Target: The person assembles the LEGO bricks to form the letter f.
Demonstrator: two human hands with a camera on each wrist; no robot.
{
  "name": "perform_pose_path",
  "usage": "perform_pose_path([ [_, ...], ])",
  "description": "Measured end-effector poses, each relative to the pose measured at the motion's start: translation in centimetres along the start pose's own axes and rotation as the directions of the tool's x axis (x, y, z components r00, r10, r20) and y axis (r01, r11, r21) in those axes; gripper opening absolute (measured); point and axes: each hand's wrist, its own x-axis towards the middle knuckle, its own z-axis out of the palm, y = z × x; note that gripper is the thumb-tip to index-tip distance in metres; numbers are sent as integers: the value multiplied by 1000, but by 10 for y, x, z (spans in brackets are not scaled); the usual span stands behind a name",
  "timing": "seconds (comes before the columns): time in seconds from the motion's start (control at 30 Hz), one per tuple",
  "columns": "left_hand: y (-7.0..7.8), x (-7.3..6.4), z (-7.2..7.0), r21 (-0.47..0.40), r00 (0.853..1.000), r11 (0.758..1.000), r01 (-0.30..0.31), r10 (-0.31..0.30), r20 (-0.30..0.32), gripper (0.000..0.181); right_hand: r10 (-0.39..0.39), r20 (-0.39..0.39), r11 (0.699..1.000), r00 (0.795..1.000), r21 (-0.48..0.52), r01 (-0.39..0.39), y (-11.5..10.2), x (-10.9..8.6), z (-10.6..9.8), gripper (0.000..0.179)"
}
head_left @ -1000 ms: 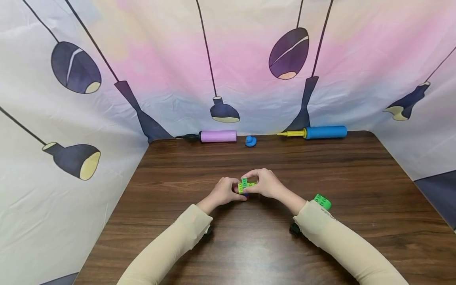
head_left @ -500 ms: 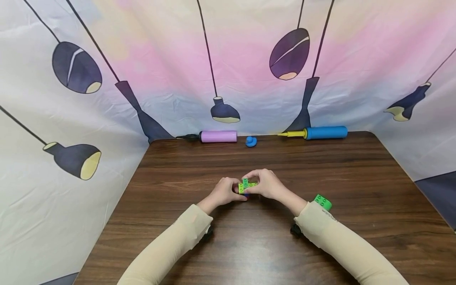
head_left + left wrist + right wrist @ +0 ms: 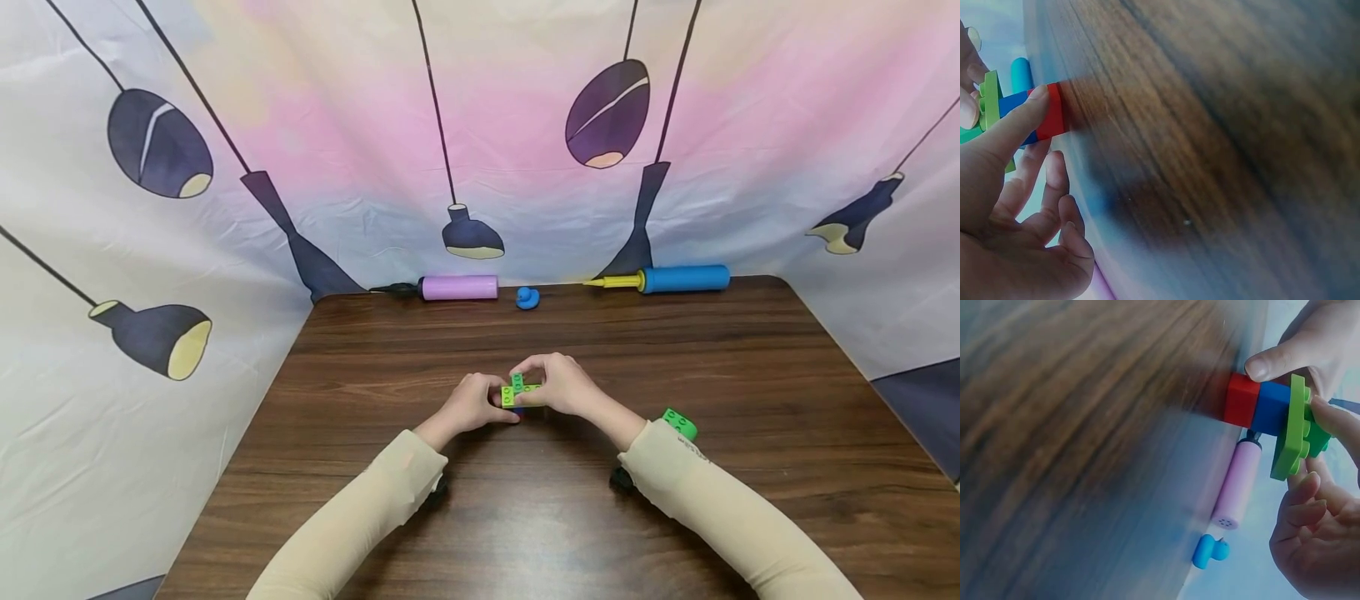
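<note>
Well inside table edges (image 3: 821,333), bricks (image 3: 1270,409)

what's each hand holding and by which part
Left hand: red brick and blue brick, by their sides near the seam. Right hand: darker green brick, apparently by its ends.

In the head view, the right hand (image 3: 566,386) covers part of the light-green studded plastic plate (image 3: 507,396). The left hand (image 3: 472,402) conceals most of the blue rectangular plastic block (image 3: 1272,407). The right cream fabric sleeve (image 3: 738,504) hides part of the bright-green studded plastic block (image 3: 680,423); the sleeve's lettering (image 3: 692,448) is too small to read. In the left wrist view, the left hand obscures part of the red rectangular plastic block (image 3: 1054,112); the frame edge crops the right hand. The brown wood-grain table (image 3: 1210,94) is blurred. In the right wrist view, the right edge crops both hands.
</note>
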Motion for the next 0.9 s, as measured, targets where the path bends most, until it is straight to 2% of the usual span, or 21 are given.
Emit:
perform_pose_path([
  [0.43,1,1,-1,2,1000,1000,-1,1,2,27,0,3,1000,1000,-14,0,-2,0,-1,31],
  [0.9,-1,1,0,7,1000,1000,-28,28,-3,27,3,1,999,1000,-53,-3,-4,-2,1,30],
])
